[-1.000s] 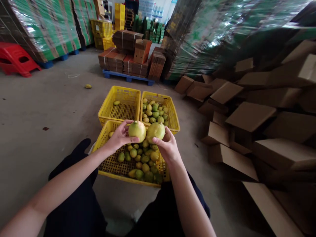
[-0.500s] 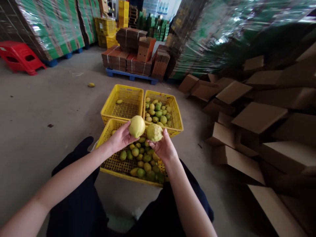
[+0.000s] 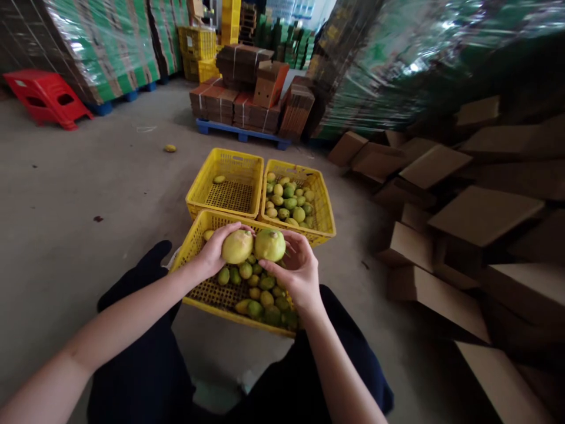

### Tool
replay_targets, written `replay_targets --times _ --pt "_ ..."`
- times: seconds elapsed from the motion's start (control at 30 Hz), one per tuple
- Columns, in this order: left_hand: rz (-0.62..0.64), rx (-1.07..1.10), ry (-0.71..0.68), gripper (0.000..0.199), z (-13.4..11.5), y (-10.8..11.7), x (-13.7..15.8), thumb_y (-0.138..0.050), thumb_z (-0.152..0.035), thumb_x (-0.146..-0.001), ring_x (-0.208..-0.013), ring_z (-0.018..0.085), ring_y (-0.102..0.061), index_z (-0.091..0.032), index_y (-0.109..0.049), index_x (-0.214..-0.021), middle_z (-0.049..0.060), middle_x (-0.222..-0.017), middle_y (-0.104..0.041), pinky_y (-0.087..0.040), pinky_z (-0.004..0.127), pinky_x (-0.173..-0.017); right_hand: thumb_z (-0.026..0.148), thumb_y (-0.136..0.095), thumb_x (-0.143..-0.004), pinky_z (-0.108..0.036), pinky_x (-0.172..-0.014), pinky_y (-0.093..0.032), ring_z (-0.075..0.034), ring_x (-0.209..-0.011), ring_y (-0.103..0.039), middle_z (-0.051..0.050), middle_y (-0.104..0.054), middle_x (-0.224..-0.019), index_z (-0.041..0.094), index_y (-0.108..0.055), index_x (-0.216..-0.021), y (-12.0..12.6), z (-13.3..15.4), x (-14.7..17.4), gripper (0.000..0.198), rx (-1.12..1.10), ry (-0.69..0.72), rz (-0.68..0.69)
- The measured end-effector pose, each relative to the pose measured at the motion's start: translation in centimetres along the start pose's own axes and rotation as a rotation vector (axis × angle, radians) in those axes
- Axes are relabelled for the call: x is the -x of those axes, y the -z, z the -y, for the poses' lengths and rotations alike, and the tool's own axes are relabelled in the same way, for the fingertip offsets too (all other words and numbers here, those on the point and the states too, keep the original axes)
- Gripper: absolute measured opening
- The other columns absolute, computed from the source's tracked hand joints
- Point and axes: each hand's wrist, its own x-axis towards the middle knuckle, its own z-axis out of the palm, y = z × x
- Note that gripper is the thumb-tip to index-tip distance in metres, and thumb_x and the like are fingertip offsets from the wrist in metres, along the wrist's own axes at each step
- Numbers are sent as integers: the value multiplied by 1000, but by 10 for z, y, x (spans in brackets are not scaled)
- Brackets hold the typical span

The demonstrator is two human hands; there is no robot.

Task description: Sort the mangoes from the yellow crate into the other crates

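My left hand [image 3: 216, 248] is closed round a yellow lemon [image 3: 237, 247] with a pale scarred patch near its top. Beside it, my right hand [image 3: 302, 268] grips a greener lemon [image 3: 270, 245] between thumb and fingers. The two fruits are side by side, nearly touching, above the near yellow crate [image 3: 207, 294]. Several green and yellow lemons [image 3: 266, 298] lie in that crate, mostly toward its right side. Behind it on the right, another yellow crate [image 3: 324, 227] contains several lemons. The back left yellow crate [image 3: 198, 191] has one lemon [image 3: 219, 179] on its floor.
A loose lemon [image 3: 170, 148] lies on the concrete floor. At right is a heap of open cardboard boxes [image 3: 485, 215]. Flattened cartons [image 3: 238, 109] are stacked on a blue pallet [image 3: 243, 133] ahead. A red stool [image 3: 48, 99] and a wrapped green stack [image 3: 108, 47] are at left.
Both hands have come slightly lower and turned the lemons, so other sides of them show. The left lemon now shows a scarred patch; the right one a smoother greenish end.
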Motion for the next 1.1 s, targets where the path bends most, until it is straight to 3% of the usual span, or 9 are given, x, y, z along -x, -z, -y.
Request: replay_targets --times 0.1,0.17,0.27,0.4,0.57,0.67,0.87,1.0,1.1 --pt "-24 63 -32 23 -1 -2 1 -65 -33 -76 -63 14 -64 -14 -75 -69 4 -70 -72 -51 24 -64 16 -95 -50 -39 -90 -58 -23 -102 -67 -1 -72 -106 28 -68 -101 -4 0 1 59 -47 13 12" --pt "-33 160 21 26 -4 -2 1 -61 -34 -78 -68 17 -67 -13 -74 -70 6 -75 -74 -52 26 -63 15 -94 -50 -37 -88 -58 -21 -99 -68 0 -72 -104 29 -69 -101 -7 1 0 59 -124 -28 15" --pt "-75 373 154 29 -8 0 0 -56 -36 -82 -74 19 -69 -12 -73 -79 9 -81 -75 -55 28 -65 17 -94 -51 -34 -82 -59 -20 -91 -69 1 -73 -101 30 -71 -99 -9 -2 -2 55 -253 -155 -11" --pt "-229 571 260 32 -8 7 -4 -51 -38 -87 -68 19 -68 -11 -68 -91 9 -73 -70 -58 30 -65 26 -92 -56 -36 -77 -60 -20 -81 -70 0 -75 -93 26 -72 -96 -7 -9 -4 45 -429 -342 -19" --pt "-269 583 298 34 0 11 -10 -46 -33 -90 -72 23 -71 -10 -65 -107 12 -78 -71 -61 36 -68 31 -82 -66 -41 -77 -63 -24 -81 -73 -2 -77 -85 23 -70 -89 -6 -9 -6 27 -642 -499 86" --pt "-237 526 270 39 2 12 -11 -49 -41 -91 -76 25 -72 -11 -65 -110 13 -86 -73 -62 40 -73 41 -74 -73 -41 -73 -63 -26 -84 -73 -7 -77 -91 19 -72 -94 -9 -5 -6 30 -722 -568 118" --pt "-227 464 247 38 0 11 -4 -71 -40 -79 -69 21 -71 -16 -66 -108 6 -78 -74 -63 38 -75 51 -59 -88 -26 -48 -55 -18 -63 -67 -6 -73 -76 17 -70 -87 -10 -5 -9 35 -790 -656 -100" --pt "-203 471 313 41 2 12 -1 -58 -39 -86 -69 23 -73 -9 -66 -113 11 -75 -74 -63 36 -68 51 -45 -96 -25 -42 -52 -18 -54 -63 -6 -68 -63 17 -67 -85 -8 -11 -11 42 -786 -857 -222" --pt "-227 464 392 44 6 14 -3 -46 -36 -92 -64 22 -72 -8 -61 -123 13 -78 -75 -61 30 -56 44 -31 -101 -25 -41 -53 -20 -54 -66 -9 -69 -63 15 -65 -91 -10 -14 -11 45 -768 -931 -252"
